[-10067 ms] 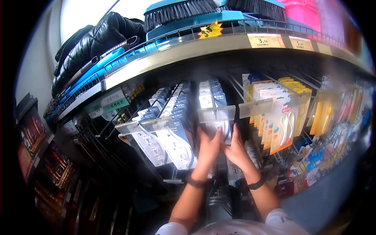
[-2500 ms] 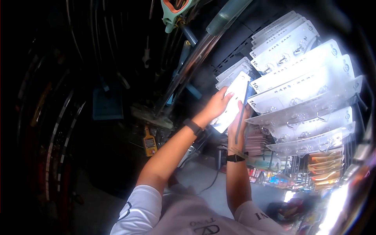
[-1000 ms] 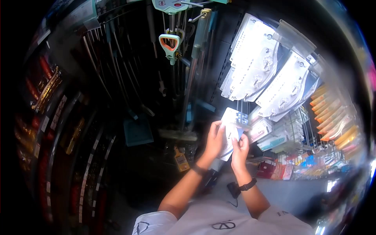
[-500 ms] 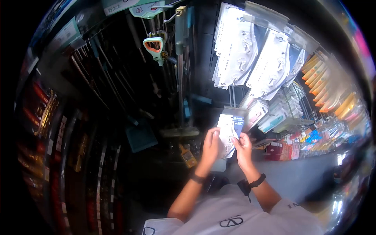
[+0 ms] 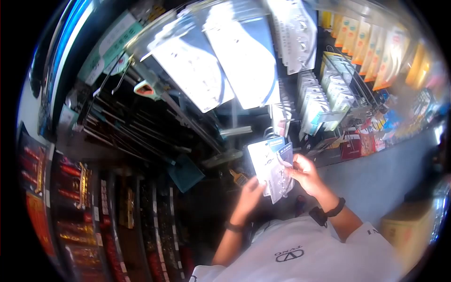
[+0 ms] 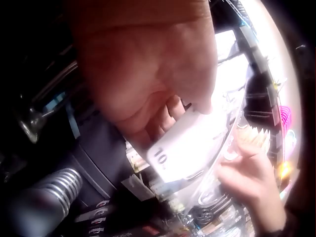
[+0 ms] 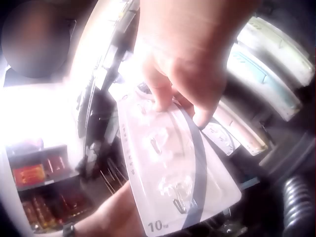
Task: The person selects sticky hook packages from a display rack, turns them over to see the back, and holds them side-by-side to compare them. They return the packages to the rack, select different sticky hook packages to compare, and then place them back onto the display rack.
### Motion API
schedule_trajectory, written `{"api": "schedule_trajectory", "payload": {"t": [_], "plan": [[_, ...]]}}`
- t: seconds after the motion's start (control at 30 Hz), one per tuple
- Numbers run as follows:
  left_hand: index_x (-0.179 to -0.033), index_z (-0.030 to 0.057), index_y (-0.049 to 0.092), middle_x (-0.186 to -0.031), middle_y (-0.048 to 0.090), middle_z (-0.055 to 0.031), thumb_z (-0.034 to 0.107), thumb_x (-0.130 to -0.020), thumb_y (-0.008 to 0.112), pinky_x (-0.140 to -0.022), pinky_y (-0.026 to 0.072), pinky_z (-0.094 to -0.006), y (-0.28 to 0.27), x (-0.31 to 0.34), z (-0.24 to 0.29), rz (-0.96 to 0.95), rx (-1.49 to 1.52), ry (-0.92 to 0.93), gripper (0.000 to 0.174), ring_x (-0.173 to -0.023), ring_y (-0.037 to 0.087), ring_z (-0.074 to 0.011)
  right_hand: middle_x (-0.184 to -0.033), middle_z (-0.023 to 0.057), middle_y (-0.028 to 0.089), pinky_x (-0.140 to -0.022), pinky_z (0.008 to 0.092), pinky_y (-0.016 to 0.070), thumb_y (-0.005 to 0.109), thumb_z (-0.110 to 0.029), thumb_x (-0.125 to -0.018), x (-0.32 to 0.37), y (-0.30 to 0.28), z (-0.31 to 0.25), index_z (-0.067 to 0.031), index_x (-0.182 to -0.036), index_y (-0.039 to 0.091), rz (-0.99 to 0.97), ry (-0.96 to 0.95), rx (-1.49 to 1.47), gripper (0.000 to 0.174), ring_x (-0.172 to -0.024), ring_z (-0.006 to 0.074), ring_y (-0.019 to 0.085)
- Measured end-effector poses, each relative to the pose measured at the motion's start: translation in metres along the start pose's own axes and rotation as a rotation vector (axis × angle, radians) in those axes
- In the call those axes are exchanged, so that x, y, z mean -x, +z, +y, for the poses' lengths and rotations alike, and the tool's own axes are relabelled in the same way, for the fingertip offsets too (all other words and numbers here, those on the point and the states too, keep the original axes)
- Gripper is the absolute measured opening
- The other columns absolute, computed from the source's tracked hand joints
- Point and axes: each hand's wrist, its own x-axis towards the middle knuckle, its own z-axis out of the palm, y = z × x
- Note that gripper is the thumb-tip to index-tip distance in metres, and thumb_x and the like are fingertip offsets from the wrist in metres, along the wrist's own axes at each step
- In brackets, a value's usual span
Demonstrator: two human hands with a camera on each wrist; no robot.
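Note:
Two white-and-blue cards of clear hooks are held up in front of the chest in the head view. My left hand (image 5: 248,197) pinches the lower left edge of the rear hook card (image 5: 257,156), whose corner marked 10 shows in the left wrist view. With thumb and fingers, my right hand (image 5: 307,176) grips the upper part of the front hook card (image 7: 173,163); several clear hooks run down its face in the right wrist view. The two cards overlap, fanned slightly apart.
More hook cards (image 5: 242,61) hang in rows from a rack above the hands. Orange spoon-like packs (image 5: 387,58) hang at the right. Long-handled tools and a dustpan (image 5: 184,173) stand to the left, beside shelves of red goods (image 5: 70,202). A carton (image 5: 408,225) is at lower right.
Earlier the hands reached to the hanging rack; now they hold the cards near the chest. Over the last half second the cards have spread apart, the left hand has lowered, and the head view has turned.

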Motion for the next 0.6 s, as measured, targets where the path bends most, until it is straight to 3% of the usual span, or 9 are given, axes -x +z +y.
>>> {"api": "schedule_trajectory", "payload": {"t": [0.17,0.23,0.27,0.47,0.6], "plan": [[-0.131,-0.0040,0.056,-0.122,0.064,-0.0076,0.010,-0.098,0.060,-0.097,0.0463,-0.0307,0.045,0.000,0.015,-0.142,-0.057,-0.029,0.037,-0.112,0.058,-0.0142,-0.108,0.0031,0.063,-0.090,0.0257,0.0467,0.064,-0.002,-0.093,0.016,-0.043,-0.029,-0.0031,-0.113,0.055,0.061,-0.102,-0.079,0.021,-0.100,0.0097,0.059],[-0.135,-0.0038,0.053,-0.125,0.062,-0.0082,0.009,-0.097,0.060,-0.098,0.0456,-0.0308,0.065,-0.002,0.033,-0.174,-0.050,-0.025,0.040,-0.114,0.057,-0.0146,-0.104,0.0020,0.061,-0.084,0.0231,0.0470,0.064,-0.005,-0.096,0.017,-0.057,-0.036,-0.0001,-0.112,0.054,0.104,-0.195,-0.066,0.020,-0.096,0.0064,0.057],[-0.140,-0.0031,0.046,-0.129,0.060,-0.0092,0.006,-0.094,0.064,-0.100,0.0447,-0.0312,0.067,-0.007,0.026,-0.237,-0.018,-0.011,0.050,-0.117,0.055,-0.0156,-0.105,0.0021,0.061,-0.084,0.0231,0.0469,0.064,-0.006,-0.096,0.017,-0.063,-0.040,0.0007,-0.115,0.053,0.121,-0.231,-0.056,0.023,-0.096,0.0064,0.057],[-0.138,-0.0036,0.045,-0.129,0.059,-0.0104,0.000,-0.086,0.072,-0.102,0.0430,-0.0325,0.121,-0.012,0.068,-0.207,-0.154,0.064,0.059,-0.119,0.055,-0.0176,-0.104,0.0022,0.061,-0.081,0.0230,0.0477,0.065,-0.010,-0.096,0.023,-0.087,-0.055,0.0007,-0.119,0.052,0.205,-0.347,0.129,0.029,-0.094,0.0065,0.057],[-0.136,-0.0039,0.047,-0.126,0.061,-0.0116,0.006,-0.086,0.074,-0.099,0.0452,-0.0334,0.142,-0.011,0.082,-0.104,-0.223,0.131,0.057,-0.116,0.057,-0.0195,-0.101,0.0018,0.061,-0.077,0.0223,0.0480,0.064,-0.010,-0.096,0.036,-0.100,-0.069,0.0010,-0.117,0.053,0.217,-0.369,0.177,0.026,-0.090,0.0059,0.058]]}}
